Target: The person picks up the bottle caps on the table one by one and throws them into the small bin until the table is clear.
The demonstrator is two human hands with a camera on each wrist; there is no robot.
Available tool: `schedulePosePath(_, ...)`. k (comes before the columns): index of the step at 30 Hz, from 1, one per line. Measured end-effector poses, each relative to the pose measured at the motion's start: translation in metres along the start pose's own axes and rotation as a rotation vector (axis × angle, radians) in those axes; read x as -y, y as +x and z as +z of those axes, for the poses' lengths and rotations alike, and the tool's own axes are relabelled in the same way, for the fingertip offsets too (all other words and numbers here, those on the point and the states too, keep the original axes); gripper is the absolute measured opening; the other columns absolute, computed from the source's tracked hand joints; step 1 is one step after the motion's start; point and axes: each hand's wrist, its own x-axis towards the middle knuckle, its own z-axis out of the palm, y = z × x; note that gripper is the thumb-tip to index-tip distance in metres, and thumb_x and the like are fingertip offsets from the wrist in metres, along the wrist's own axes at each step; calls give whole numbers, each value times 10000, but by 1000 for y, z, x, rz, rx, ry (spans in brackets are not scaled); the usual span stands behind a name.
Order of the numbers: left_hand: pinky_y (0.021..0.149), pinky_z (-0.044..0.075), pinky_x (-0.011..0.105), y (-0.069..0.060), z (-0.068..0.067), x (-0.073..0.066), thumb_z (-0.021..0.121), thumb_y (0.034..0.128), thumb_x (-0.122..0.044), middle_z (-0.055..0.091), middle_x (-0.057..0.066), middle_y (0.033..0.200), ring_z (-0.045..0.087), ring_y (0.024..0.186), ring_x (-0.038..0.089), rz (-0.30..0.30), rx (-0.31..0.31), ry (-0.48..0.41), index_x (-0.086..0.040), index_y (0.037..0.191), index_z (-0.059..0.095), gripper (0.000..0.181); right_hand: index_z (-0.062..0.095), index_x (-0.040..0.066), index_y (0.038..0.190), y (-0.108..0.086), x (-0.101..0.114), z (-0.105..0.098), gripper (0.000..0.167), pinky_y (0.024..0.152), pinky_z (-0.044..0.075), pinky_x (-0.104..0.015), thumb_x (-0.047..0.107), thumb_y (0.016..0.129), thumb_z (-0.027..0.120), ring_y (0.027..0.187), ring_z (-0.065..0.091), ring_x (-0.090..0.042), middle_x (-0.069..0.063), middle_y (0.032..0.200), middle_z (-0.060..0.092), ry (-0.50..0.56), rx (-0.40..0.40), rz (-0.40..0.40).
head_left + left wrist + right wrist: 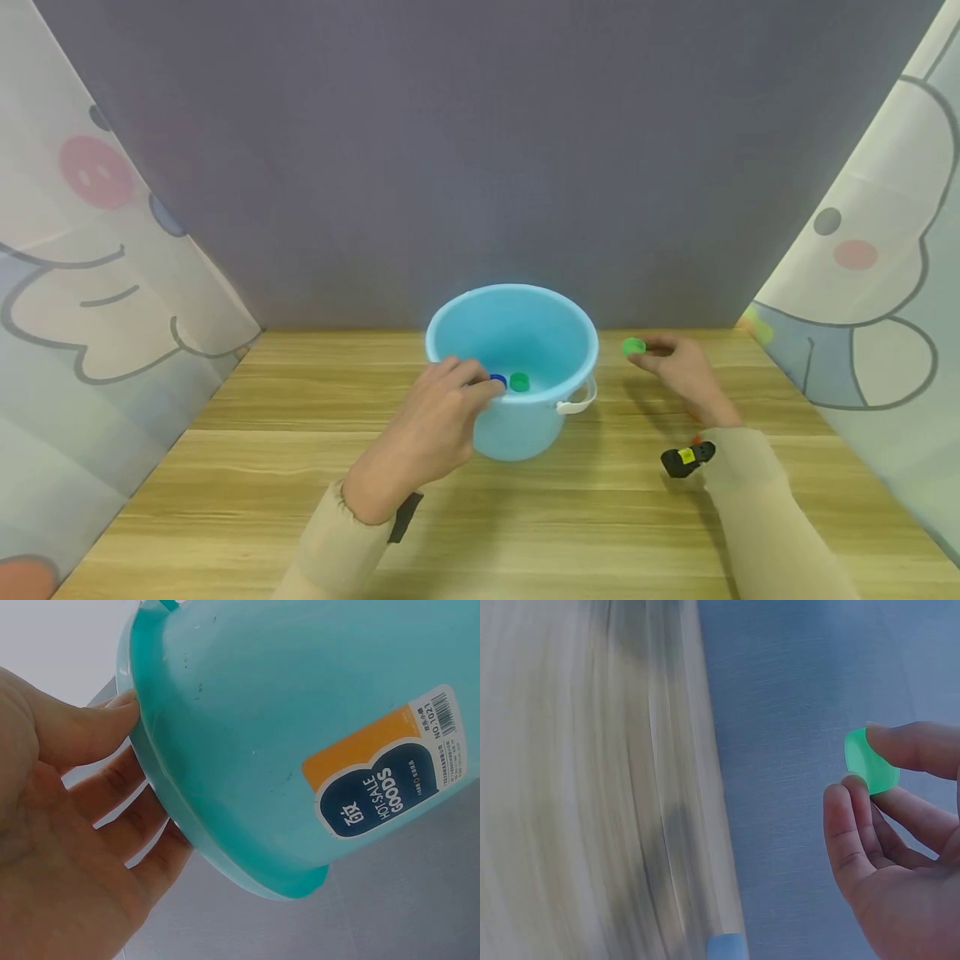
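Observation:
A light blue bucket (517, 429) with a white handle (577, 407) stands on the wooden table. My left hand (442, 412) grips its near left rim; in the left wrist view the thumb (97, 731) lies on the outside and the other fingers go behind the rim (202, 855). On the bucket's floor lie a green bottle cap (519, 382) and a blue cap (498, 381), the blue one partly hidden by the left fingers. Right of the bucket, my right hand (678, 367) pinches a light green bottle cap (870, 765) between thumb and fingertips, raised above the table.
Under the right wrist, small orange things (697, 438) are mostly covered, their kind unclear. A grey wall (495, 167) rises behind the table (315, 467). Cartoon-printed curtains (112, 292) hang on both sides. The bucket bears a label (390, 765).

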Motion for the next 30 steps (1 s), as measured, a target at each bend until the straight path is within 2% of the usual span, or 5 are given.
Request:
schedulePosePath(8,766,496,369,0,0,0,680,778,176,656,21,949,565,864,220,-3,4,-2,-94,1039,760,384,544,-70,1384,-3,-2,2,584,992,443,-513,318,975,695,1252,524,-428,-293,1368,566,61,-7,18)
schedulePosePath(14,769,494,368,0,0,0,680,775,173,654,21,948,566,870,222,-4,4,0,-93,1040,759,384,540,-60,1392,-4,-4,3,609,1021,421,-536,352,972,696,1263,511,-426,-287,1380,555,85,-19,41)
schedulePosePath(19,778,498,376,0,0,0,690,775,167,659,22,959,574,887,227,-8,9,-1,-94,1043,760,382,544,-51,1394,-2,-2,4,625,1018,407,-499,377,966,701,1219,535,-361,-265,1347,576,125,-34,51)
schedulePosePath(25,783,500,376,0,0,0,697,775,166,660,19,960,573,885,223,-8,9,-1,-93,1049,763,383,531,-26,1419,-3,2,5,647,1028,389,-511,395,960,706,1181,551,-299,-226,1333,586,160,-24,71)
schedulePosePath(30,792,500,381,0,0,0,693,772,168,663,17,966,572,891,221,-9,10,-2,-92,1050,762,387,557,-17,1400,-6,3,5,611,968,418,-412,370,956,718,1028,596,-109,-101,1236,639,189,-49,65)
